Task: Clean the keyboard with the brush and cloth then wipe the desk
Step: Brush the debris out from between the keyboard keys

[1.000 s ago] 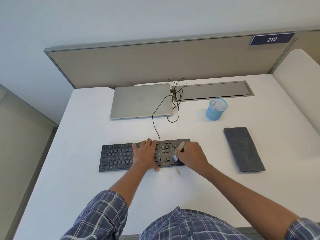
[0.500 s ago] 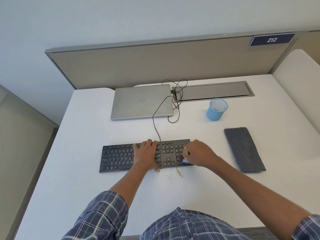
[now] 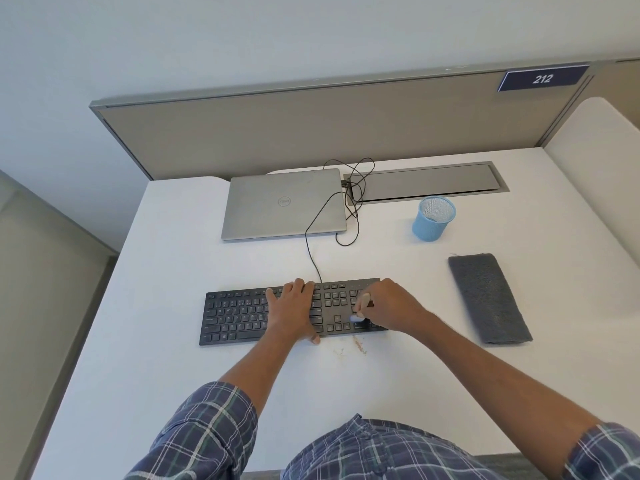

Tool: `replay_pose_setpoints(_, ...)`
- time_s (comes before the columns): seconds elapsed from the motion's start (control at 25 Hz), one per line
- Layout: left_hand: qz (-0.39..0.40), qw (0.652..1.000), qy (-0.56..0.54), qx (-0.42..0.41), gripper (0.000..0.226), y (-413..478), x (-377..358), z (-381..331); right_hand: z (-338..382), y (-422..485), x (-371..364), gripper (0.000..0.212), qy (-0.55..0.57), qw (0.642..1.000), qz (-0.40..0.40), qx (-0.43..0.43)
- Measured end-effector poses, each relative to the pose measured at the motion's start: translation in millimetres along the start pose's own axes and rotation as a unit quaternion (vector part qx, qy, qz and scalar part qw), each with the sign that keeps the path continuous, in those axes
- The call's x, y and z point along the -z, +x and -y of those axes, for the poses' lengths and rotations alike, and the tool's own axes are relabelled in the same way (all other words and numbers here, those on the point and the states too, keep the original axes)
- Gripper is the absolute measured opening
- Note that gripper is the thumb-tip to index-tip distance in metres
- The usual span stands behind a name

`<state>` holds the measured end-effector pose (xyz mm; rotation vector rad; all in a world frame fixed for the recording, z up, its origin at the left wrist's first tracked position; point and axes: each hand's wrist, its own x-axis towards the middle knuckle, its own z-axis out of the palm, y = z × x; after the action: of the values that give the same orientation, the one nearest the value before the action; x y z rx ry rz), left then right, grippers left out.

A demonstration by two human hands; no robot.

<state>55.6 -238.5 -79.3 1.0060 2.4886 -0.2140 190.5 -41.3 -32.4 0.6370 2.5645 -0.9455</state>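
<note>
Keyboard (image 3: 242, 317) sits on the worktop (image 3: 173, 358), left hand (image 3: 292, 311) flat on the keys, pinning it. Right hand (image 3: 388, 306) grips the brush (image 3: 362, 306), bristles apparently on the number pad. Short, light strokes toward the near edge, where crumbs (image 3: 358, 346) lie, should work best.

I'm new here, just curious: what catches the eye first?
A black keyboard lies mid-desk: the left hand rests flat on its keys while the right hand grips a small brush at its right end. A folded grey cloth lies to the right; brownish specks mark the white desk just before the keyboard.
</note>
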Motion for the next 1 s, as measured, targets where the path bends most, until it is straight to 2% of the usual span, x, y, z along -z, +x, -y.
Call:
replay_pose_setpoints(0.2, -0.001, 1.0, -0.002, -0.001, 0.13, -0.1, -0.3, 0.5, -9.6, -5.8, 3.7, 0.009, -0.051, 0.998, -0.017, -0.027)
replay_pose_setpoints(0.36, 0.002, 1.0, -0.003, -0.001, 0.131, 0.1, -0.1, -0.1, -2.6, -2.9, 0.5, 0.024, 0.048, 0.994, -0.086, -0.043)
replay_pose_setpoints(0.44, 0.001, 1.0, -0.001, 0.0, 0.131, 0.3, -0.2, 0.0, -2.8, -3.3, -7.1, 0.025, 0.072, 0.99, -0.109, -0.05)
replay_pose_setpoints(0.76, -0.001, 1.0, -0.002, 0.0, 0.132, 0.9, -0.5, -0.2, -12.1, -13.7, -18.4, 0.017, 0.068, 0.992, -0.089, -0.062)
replay_pose_setpoints(1.0, -0.001, 1.0, -0.007, 0.0, 0.132, 1.0, -0.2, -0.1, 4.1, -7.7, -9.0, 0.022, 0.135, 0.978, -0.149, -0.063)
